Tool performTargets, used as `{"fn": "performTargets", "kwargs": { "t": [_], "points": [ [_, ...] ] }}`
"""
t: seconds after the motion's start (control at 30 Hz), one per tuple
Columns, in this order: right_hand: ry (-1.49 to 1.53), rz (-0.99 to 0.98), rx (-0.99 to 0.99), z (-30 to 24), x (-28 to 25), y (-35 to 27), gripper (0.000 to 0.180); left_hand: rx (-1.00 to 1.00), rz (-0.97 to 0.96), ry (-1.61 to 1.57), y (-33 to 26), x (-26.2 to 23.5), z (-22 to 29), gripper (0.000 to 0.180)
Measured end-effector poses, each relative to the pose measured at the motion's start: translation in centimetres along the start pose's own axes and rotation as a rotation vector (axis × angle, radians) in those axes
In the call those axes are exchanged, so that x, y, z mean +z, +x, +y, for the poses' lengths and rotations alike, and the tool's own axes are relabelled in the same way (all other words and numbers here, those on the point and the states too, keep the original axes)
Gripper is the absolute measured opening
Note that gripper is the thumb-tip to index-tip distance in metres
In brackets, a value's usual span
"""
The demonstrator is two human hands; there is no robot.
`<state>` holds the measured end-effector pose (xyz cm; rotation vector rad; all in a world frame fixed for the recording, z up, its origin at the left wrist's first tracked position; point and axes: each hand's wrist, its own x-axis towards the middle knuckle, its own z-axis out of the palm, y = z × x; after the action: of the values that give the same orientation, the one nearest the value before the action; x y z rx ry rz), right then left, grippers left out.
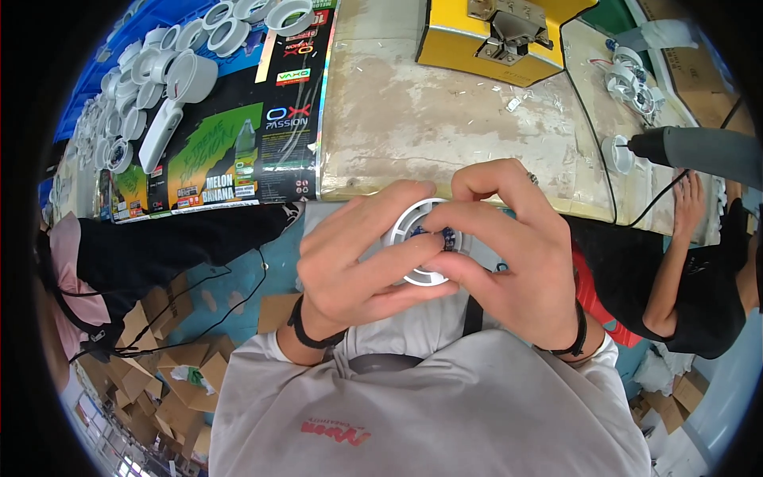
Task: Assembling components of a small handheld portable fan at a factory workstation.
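Note:
Close in front of my body, beyond the table's near edge, I hold a round white plastic housing [426, 277]. Inside it shows a small blue part [449, 237], which looks like electronics; fingers cover much of it. My left hand [358, 266] is closed around the housing's left side, its fingers reaching over the rim. From the other side, my right hand [513, 242] bends its index finger and thumb into the opening, with the tips at the blue part. Its remaining fingers curl above.
Many white plastic rings [191, 77] lie on a printed cardboard sheet [214, 143] at left, beside a white handheld device [161, 133]. A yellow box [449, 40] with metal fittings stands ahead. To the right are a dark power screwdriver [691, 149], wired white pieces [632, 83] and a co-worker's hand [688, 208].

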<state>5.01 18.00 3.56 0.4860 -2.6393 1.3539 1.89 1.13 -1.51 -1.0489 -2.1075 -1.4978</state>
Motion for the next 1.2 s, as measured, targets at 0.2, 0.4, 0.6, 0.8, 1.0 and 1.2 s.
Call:
{"fn": "performTargets", "kwargs": {
  "t": [0.2,0.4,0.6,0.8,1.0,1.2],
  "points": [
    [-0.005,0.007,0.013,0.1,-0.2,0.2,0.037,0.049,-0.088,0.007,0.2,-0.2,-0.4,0.045],
    [-0.068,-0.005,-0.015,0.4,-1.0,0.5,0.045,0.051,-0.107,-0.002,0.1,-0.4,-0.7,0.045],
    [-0.198,1.021,-0.124,3.2,-4.9,3.9,0.056,-0.024,-0.012,-0.048,0.5,-0.2,-1.0,0.04],
    [0.413,0.765,-0.19,3.5,-5.5,10.2,0.055,-0.055,0.024,-0.032,0.2,-1.0,-1.0,0.041],
    [0.482,0.709,-0.401,5.5,-5.1,13.7,0.065,-0.08,-0.018,-0.009,-0.2,-1.5,-2.0,0.046],
    [0.393,0.653,-0.224,6.2,-4.0,13.5,0.087,-0.091,-0.004,0.01,-0.1,-1.8,-2.9,0.045]
  ]
}}
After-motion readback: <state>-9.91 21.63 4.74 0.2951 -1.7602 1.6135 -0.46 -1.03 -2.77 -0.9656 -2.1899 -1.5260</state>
